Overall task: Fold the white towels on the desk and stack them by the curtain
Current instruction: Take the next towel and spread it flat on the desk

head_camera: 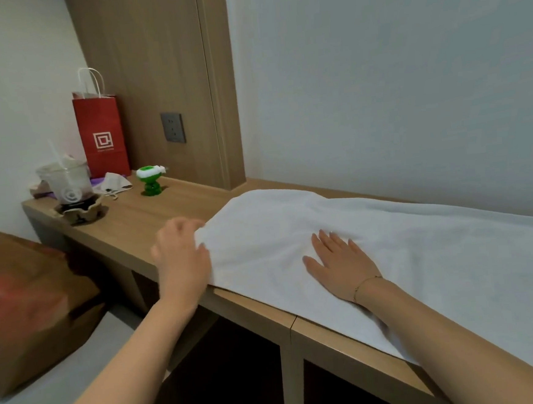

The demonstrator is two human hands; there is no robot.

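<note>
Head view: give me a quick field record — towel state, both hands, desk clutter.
towel: white towel spread flat along the desk, not yet folded
left hand: left hand grips the towel's left end; blurred
right hand: right hand flat, palm down on the towel
desk clutter: red paper bag, plastic cup with straw, green toy figure, crumpled face mask, all at the far left end
stack: none visible

My left grip [180, 256] is blurred, fingers curled at the towel [390, 255] edge. My right grip [340, 264] lies flat, fingers spread straight, palm down, forearm extended behind it.
</note>
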